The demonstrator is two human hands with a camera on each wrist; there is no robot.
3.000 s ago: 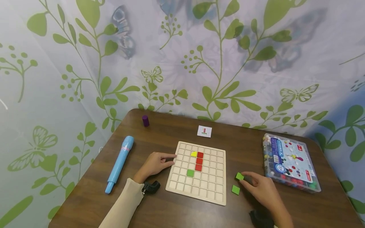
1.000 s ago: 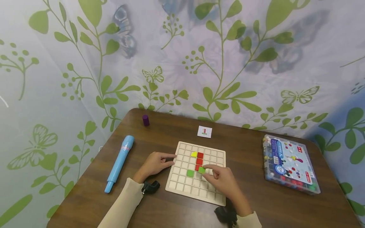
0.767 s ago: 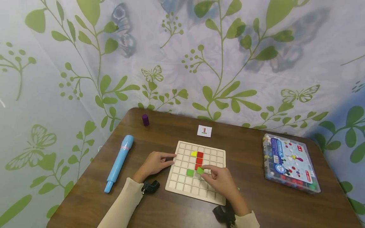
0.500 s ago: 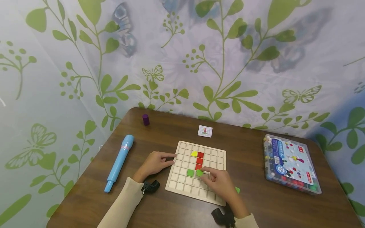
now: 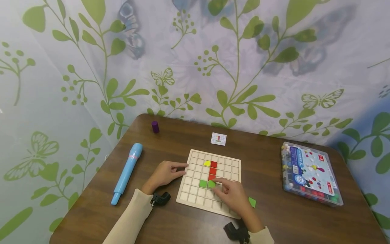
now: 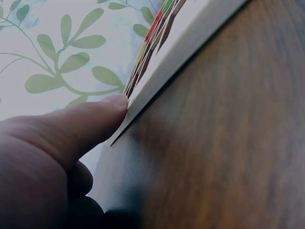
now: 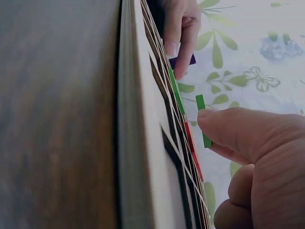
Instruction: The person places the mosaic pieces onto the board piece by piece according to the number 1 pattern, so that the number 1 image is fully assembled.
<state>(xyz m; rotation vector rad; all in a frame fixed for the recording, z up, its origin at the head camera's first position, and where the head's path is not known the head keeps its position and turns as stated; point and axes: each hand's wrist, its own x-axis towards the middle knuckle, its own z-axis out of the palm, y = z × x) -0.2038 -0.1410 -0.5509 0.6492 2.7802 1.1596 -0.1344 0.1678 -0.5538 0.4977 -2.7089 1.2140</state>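
Note:
A pale wooden grid board (image 5: 192, 199) lies on the table. In its cells lie red square tiles (image 5: 213, 171) in a column, a yellow tile with a rounded corner (image 5: 207, 163) and a green square tile (image 5: 202, 183). My right hand (image 5: 233, 196) pinches another green square tile (image 7: 206, 138) between thumb and finger. The right wrist view shows that tile just off the board's surface; from the head it appears beside the placed green one, below the red column. My left hand (image 5: 164, 174) touches the board's left edge with extended fingers, a fingertip (image 6: 116, 101) against the rim.
One loose green tile (image 5: 252, 202) lies right of the board, partly behind the right wrist. A pattern card (image 5: 218, 139) sits beyond the board. At the right is a clear plastic box (image 5: 312, 174) of coloured pieces; leftward, a blue microphone-shaped stick (image 5: 128, 173) and a purple cylinder (image 5: 155, 127).
My right hand has picked up a green tile from the table at the right and brought it left over the board, lowering it beside the other green tile. My left hand stays put.

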